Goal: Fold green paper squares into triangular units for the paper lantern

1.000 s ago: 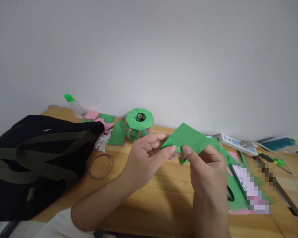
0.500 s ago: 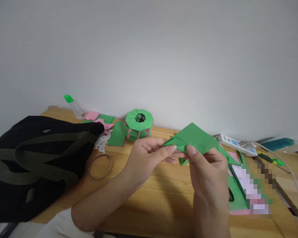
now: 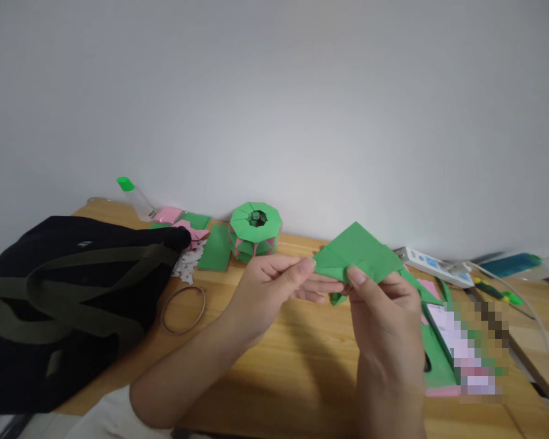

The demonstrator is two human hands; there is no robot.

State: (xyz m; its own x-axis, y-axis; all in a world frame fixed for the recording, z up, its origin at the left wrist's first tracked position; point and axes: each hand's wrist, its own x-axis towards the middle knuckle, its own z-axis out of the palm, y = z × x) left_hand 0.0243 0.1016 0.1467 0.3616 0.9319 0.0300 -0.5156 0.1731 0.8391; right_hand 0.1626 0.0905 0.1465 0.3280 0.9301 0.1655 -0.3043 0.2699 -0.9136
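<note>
Both hands hold a folded sheet of green paper (image 3: 357, 247) above the wooden table, its point turned up. My left hand (image 3: 274, 286) pinches the left corner between thumb and fingers, with the other fingers stretched beneath the lower edge. Closed on the right part of the lower edge, my right hand (image 3: 384, 311) presses its thumb on a narrow fold. A small green flap shows below the sheet between the hands. Behind my left hand stands a ring-shaped model of green and pink folded paper (image 3: 256, 228).
A black bag (image 3: 73, 305) covers the table's left side, beside a thin bangle (image 3: 183, 310). Behind lie a green paper stack (image 3: 214, 247), white scraps (image 3: 188, 263) and a green-capped bottle (image 3: 136, 200). At right are a power strip (image 3: 434, 267), a phone (image 3: 446, 332) and a corded cable.
My left thumb has slid left along the lower edge to the corner of the green paper. My right thumb has shifted slightly right, and the sheet sits a little higher.
</note>
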